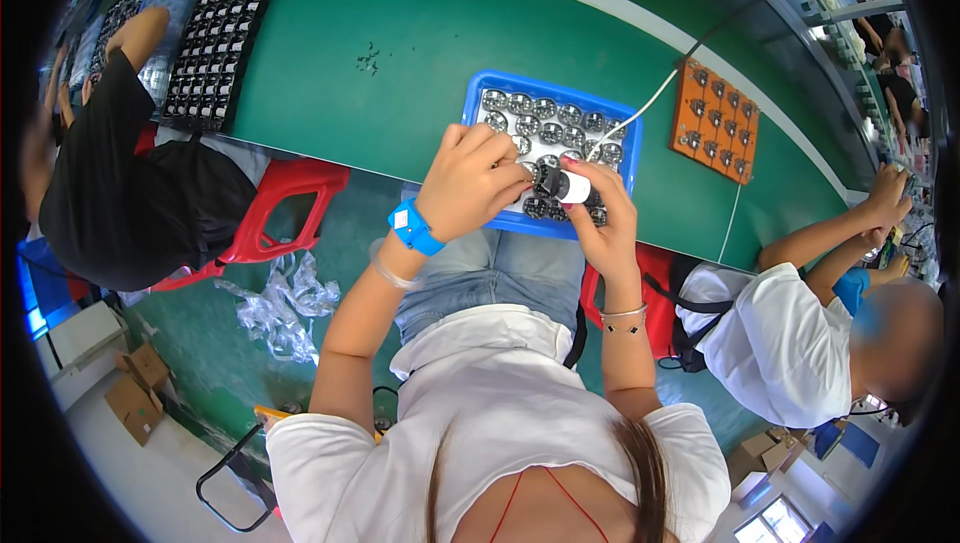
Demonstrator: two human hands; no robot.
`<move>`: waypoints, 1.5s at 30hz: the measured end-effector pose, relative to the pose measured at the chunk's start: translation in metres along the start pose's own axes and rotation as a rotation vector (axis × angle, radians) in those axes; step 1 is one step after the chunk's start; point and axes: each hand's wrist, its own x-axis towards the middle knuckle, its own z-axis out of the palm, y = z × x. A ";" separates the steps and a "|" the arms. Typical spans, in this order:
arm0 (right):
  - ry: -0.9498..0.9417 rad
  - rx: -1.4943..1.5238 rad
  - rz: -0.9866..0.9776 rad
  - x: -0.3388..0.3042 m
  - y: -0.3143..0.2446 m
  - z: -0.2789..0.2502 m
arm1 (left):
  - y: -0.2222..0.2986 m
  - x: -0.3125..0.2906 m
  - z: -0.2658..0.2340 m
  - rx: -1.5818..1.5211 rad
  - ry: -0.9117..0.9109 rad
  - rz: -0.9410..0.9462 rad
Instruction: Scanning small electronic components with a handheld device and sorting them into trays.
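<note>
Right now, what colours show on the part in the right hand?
The part is black and white, clearest in the head view.

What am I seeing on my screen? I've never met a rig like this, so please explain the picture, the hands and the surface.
There is no machine: the left hand and right hand are a person's own. A wide camera on their head looks down, so straight edges bend, and the picture's left is their left.

On the green table sits a blue tray of round metal parts. To its right lies an orange board with small metal pieces in rows; far left, a black rack is full of parts.

The right hand holds a black-and-white part over the tray. The left fingertips are at its dark end; whether they grip it, I can't tell.
</note>
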 end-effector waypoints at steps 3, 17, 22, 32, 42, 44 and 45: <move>-0.007 0.004 0.002 -0.001 0.000 0.002 | 0.002 0.001 -0.002 -0.040 0.016 -0.001; 0.115 0.348 0.156 -0.022 0.007 0.000 | 0.000 -0.004 -0.011 -0.001 -0.082 -0.035; -0.007 0.044 0.049 -0.024 0.002 0.002 | -0.001 -0.020 -0.007 0.044 -0.174 0.008; -0.048 0.016 -0.030 -0.021 -0.004 0.005 | 0.009 -0.022 -0.009 -0.041 -0.057 -0.031; 0.346 0.563 0.252 -0.030 0.002 0.010 | 0.006 -0.022 -0.011 -0.058 -0.079 -0.036; 0.344 0.541 0.248 -0.030 0.003 0.005 | 0.006 -0.023 -0.011 -0.068 -0.064 -0.050; 0.332 0.519 0.241 -0.030 0.004 0.005 | 0.006 -0.023 -0.012 -0.077 -0.048 -0.065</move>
